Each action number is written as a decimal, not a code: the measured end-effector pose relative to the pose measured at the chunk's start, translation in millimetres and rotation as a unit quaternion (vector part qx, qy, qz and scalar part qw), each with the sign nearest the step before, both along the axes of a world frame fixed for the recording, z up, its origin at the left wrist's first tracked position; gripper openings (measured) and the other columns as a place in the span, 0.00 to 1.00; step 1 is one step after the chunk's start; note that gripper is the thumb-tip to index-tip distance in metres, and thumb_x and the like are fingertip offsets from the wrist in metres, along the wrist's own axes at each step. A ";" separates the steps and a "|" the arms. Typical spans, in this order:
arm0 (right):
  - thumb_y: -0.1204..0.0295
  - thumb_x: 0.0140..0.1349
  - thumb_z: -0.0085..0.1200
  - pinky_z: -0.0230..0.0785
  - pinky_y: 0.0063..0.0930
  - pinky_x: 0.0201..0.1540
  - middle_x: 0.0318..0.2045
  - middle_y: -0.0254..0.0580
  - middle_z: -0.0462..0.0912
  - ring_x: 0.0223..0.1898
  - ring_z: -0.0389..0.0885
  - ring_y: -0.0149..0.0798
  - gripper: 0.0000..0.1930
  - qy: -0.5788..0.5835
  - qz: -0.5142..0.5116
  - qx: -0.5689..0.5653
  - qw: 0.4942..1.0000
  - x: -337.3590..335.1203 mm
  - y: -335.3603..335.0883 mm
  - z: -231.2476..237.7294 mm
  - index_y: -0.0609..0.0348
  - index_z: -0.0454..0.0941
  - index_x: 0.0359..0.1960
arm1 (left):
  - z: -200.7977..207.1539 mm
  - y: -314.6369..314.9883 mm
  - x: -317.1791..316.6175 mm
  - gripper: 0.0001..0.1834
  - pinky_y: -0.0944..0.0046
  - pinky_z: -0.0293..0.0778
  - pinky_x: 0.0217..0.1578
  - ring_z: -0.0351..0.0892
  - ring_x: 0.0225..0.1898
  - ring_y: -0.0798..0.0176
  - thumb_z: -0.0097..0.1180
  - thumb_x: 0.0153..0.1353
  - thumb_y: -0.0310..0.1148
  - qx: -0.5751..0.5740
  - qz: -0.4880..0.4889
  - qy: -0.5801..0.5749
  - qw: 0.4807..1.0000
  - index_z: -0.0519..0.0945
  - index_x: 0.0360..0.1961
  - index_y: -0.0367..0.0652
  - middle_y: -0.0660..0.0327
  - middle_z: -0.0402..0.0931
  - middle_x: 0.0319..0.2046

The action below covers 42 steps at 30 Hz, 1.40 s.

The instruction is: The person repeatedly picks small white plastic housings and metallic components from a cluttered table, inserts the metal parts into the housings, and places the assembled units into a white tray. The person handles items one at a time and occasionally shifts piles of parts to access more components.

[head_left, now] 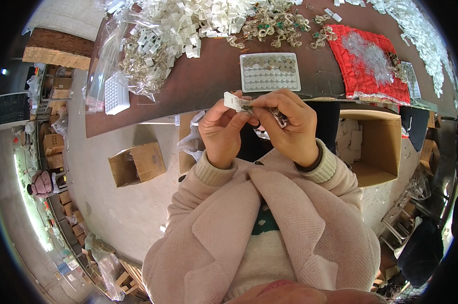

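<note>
Close in front of my chest, both hands meet at the table's near edge. My left hand [222,133] pinches a small white plastic case [233,102] between thumb and fingers. At the right end of that case, the fingertips of my right hand [290,124] are closed on a thin part I cannot make out. A loop of clear cord [279,118] shows below the right fingers, seemingly held in that hand. Just beyond the hands lies a white tray [242,83] with rows of small round discs, silvery in the far rows and whitish in the near ones.
The brown table [208,76] carries a heap of white plastic cases [193,23], coiled clear cords [274,25] and a red cloth [348,63] with clear pieces. Stacked white trays [117,96] sit at left. Open cardboard boxes [150,161] stand below the table.
</note>
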State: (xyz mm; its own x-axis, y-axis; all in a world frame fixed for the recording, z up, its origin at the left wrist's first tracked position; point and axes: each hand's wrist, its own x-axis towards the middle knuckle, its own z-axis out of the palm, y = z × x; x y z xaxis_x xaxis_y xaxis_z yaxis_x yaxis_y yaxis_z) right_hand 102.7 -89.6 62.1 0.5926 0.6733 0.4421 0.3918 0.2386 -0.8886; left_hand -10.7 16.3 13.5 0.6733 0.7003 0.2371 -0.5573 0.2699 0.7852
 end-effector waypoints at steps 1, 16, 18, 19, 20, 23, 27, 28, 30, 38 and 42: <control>0.86 0.57 0.61 0.76 0.22 0.32 0.34 0.43 0.84 0.30 0.85 0.31 0.09 0.000 0.007 -0.003 1.000 0.7 -0.9 -0.3 0.66 0.83 0.39 | 0.4 0.5 -0.2 0.20 0.62 0.85 0.41 0.84 0.39 0.61 0.59 0.63 0.14 0.009 0.000 0.000 1.000 0.77 0.56 0.33 0.49 0.82 0.47; 0.85 0.57 0.64 0.75 0.20 0.36 0.37 0.43 0.86 0.34 0.85 0.32 0.09 -0.003 0.028 -0.006 1.000 1.1 -3.3 -3.2 0.64 0.85 0.39 | -3.8 6.5 -6.1 0.15 0.62 0.84 0.44 0.84 0.41 0.62 0.63 0.58 0.11 0.124 0.062 -0.003 0.990 0.79 0.46 0.32 0.52 0.84 0.42; 0.86 0.57 0.64 0.75 0.22 0.36 0.38 0.43 0.86 0.35 0.85 0.33 0.09 0.045 0.046 0.001 0.998 0.4 -2.0 -2.5 0.64 0.85 0.39 | -3.9 6.0 -5.9 0.15 0.61 0.85 0.43 0.84 0.41 0.61 0.62 0.58 0.11 0.124 0.067 -0.005 0.990 0.78 0.45 0.34 0.51 0.84 0.41; 0.86 0.57 0.63 0.76 0.22 0.36 0.38 0.44 0.86 0.35 0.85 0.33 0.09 0.067 0.056 0.009 0.996 0.4 -1.0 -2.5 0.64 0.85 0.39 | -3.4 5.5 -6.2 0.15 0.59 0.85 0.42 0.85 0.40 0.60 0.61 0.58 0.10 0.122 0.066 -0.006 0.990 0.78 0.44 0.35 0.50 0.83 0.41; 0.86 0.57 0.63 0.76 0.23 0.36 0.37 0.43 0.86 0.36 0.85 0.33 0.10 0.073 0.060 0.002 0.996 0.4 -1.1 -2.4 0.64 0.85 0.40 | -2.8 5.7 -6.6 0.15 0.58 0.85 0.41 0.85 0.40 0.58 0.60 0.58 0.10 0.120 0.063 -0.007 0.991 0.77 0.44 0.36 0.50 0.83 0.41; 0.87 0.57 0.63 0.76 0.23 0.37 0.37 0.43 0.85 0.37 0.84 0.32 0.10 0.106 0.063 0.003 0.992 1.2 -1.4 -3.6 0.64 0.85 0.39 | -1.8 8.2 -8.1 0.15 0.58 0.84 0.44 0.85 0.41 0.58 0.60 0.58 0.10 0.110 0.028 -0.006 0.993 0.78 0.43 0.37 0.50 0.84 0.41; 0.85 0.57 0.64 0.71 0.19 0.34 0.33 0.40 0.83 0.31 0.80 0.28 0.12 0.096 0.067 -0.009 0.993 1.9 -4.0 -7.0 0.61 0.87 0.41 | -3.5 11.2 -9.7 0.15 0.56 0.81 0.49 0.84 0.43 0.59 0.60 0.57 0.10 0.131 0.043 0.013 0.990 0.78 0.42 0.37 0.51 0.84 0.41; 0.85 0.57 0.64 0.70 0.18 0.34 0.33 0.39 0.83 0.31 0.80 0.28 0.12 0.113 0.078 -0.009 0.990 1.1 -3.8 -8.1 0.60 0.87 0.42 | -4.2 11.8 -9.6 0.14 0.56 0.81 0.50 0.84 0.43 0.59 0.60 0.58 0.11 0.126 0.044 0.005 0.991 0.78 0.42 0.37 0.52 0.84 0.41; 0.85 0.57 0.65 0.69 0.17 0.33 0.32 0.38 0.83 0.30 0.78 0.27 0.12 0.146 0.095 -0.001 0.985 -0.6 -2.5 -10.2 0.60 0.87 0.43 | -5.5 11.4 -8.5 0.13 0.56 0.80 0.51 0.84 0.44 0.59 0.61 0.58 0.12 0.119 0.044 -0.003 0.992 0.78 0.43 0.38 0.52 0.84 0.42; 0.84 0.56 0.64 0.76 0.25 0.37 0.38 0.45 0.83 0.35 0.84 0.36 0.14 -0.016 0.010 0.021 1.000 -11.6 0.3 -7.7 0.61 0.86 0.44 | -2.9 -5.0 -0.5 0.10 0.63 0.79 0.44 0.83 0.43 0.62 0.60 0.64 0.17 -0.006 0.074 -0.047 0.996 0.78 0.44 0.39 0.52 0.84 0.42; 0.83 0.53 0.65 0.77 0.30 0.40 0.41 0.47 0.82 0.38 0.84 0.44 0.16 -0.103 -0.009 0.023 0.994 -11.0 -0.3 -4.6 0.63 0.84 0.45 | -1.9 -2.5 -1.3 0.09 0.65 0.79 0.40 0.83 0.41 0.63 0.60 0.65 0.20 -0.036 0.063 -0.044 0.996 0.80 0.45 0.40 0.52 0.84 0.42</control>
